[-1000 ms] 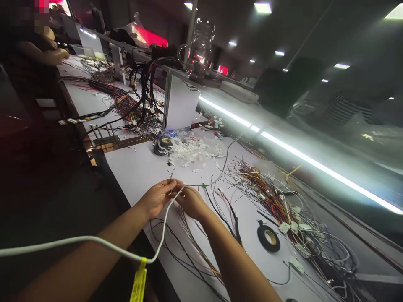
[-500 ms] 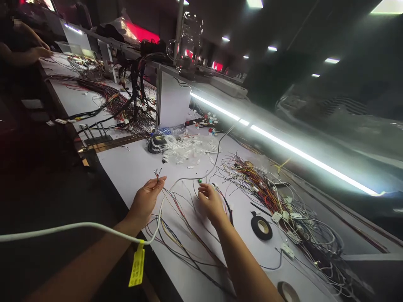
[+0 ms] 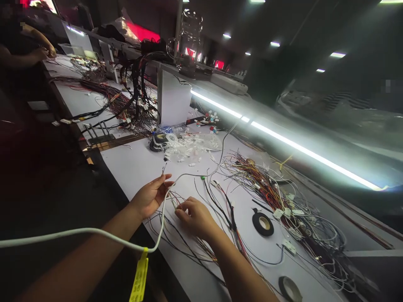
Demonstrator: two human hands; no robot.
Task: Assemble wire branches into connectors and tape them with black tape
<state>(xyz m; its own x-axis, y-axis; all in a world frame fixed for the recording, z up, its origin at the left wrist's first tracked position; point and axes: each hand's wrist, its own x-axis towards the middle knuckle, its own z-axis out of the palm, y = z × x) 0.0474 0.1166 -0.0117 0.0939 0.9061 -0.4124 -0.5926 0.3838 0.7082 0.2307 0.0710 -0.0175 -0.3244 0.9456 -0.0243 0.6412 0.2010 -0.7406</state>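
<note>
My left hand [image 3: 152,195] pinches a few thin wires, and their bare terminal tips [image 3: 163,168] stick up past the thumb. Just right of it, my right hand [image 3: 195,217] is closed around the same run of loose thin wires [image 3: 179,240], which trail down across the white table. A dark cable with a green connector [image 3: 203,178] lies beyond my right hand. Beside that cable rests a black-wrapped harness branch [image 3: 232,214] with white connectors. In front of both hands passes a white cable [image 3: 165,203] bearing a yellow tag [image 3: 139,277].
A roll of black tape [image 3: 263,224] and another tape roll [image 3: 289,288] lie to the right. Behind them spreads a large wire bundle [image 3: 261,184]. Clear plastic bags [image 3: 189,147] sit farther back, under a shelf with a light strip [image 3: 217,104]. Another person's arms [image 3: 37,54] are at far left.
My right hand has moved from beside the green connector down and left onto the wires near my left hand. The green connector's cable is now uncovered. My left hand has shifted slightly right.
</note>
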